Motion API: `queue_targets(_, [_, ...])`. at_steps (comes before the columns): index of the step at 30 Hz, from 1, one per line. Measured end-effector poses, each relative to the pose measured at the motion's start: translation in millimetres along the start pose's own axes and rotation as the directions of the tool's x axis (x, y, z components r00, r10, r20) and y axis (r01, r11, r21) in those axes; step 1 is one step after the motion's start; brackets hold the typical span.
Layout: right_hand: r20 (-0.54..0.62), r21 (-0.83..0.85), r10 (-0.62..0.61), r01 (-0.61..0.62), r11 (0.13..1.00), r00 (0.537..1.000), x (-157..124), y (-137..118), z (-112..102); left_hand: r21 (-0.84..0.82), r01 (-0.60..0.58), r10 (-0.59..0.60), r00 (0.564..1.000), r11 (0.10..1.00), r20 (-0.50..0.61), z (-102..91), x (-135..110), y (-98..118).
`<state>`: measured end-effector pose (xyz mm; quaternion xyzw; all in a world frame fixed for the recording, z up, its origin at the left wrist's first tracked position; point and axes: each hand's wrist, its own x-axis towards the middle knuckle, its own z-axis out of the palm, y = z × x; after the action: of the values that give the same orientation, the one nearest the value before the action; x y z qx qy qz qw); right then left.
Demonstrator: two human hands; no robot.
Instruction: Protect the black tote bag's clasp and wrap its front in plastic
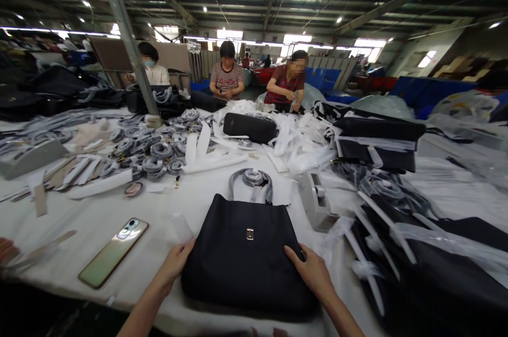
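A black handbag [242,263] with a small gold clasp lies flat before me on the white-covered table. Its wrapped handles [231,183] point away from me, and a coiled, wrapped strap [253,177] rests within their loop. My left hand [177,258] grips the bag's left side, its fingertips hidden at the edge. On the right side, my right hand [311,269] holds the bag with the thumb on top and the other fingers around the edge. A piece of white foam [181,227] sits just beyond my left hand.
A phone [114,252] lies left of the bag. A tape dispenser [315,199] stands beyond it on the right, near stacked black bags [436,263]. Coiled straps [159,152] and white wrapping [296,133] cover the table's middle. Several co-workers stand across; another person's hand [7,251] shows far left.
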<state>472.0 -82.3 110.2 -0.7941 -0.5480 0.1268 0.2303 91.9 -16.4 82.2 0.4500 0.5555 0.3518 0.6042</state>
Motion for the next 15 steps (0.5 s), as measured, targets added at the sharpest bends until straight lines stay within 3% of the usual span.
queue_targets(6, [0.068, -0.208, -0.014, 0.028, 0.978, 0.998, 7, -15, -19, 0.102, -0.147, 0.150, 0.988, 0.984, -0.026, -10.5, 4, 12])
queue_targets(9, [0.035, -0.397, -0.141, 0.143, 0.907, 0.989, 10, -16, -27, 0.062, -0.128, 0.134, 0.983, 0.990, -0.121, -7.2, 12, 8])
queue_targets(12, [0.025, -0.495, -0.290, 0.264, 0.828, 0.957, 9, 1, -32, -0.001, -0.099, 0.096, 0.967, 0.995, -0.235, -11.7, 18, -1])
queue_targets(15, [0.004, -0.469, -0.355, 0.315, 0.825, 0.935, 4, 22, -36, -0.080, -0.084, 0.042, 0.906, 0.993, -0.422, -30.2, 16, -3])
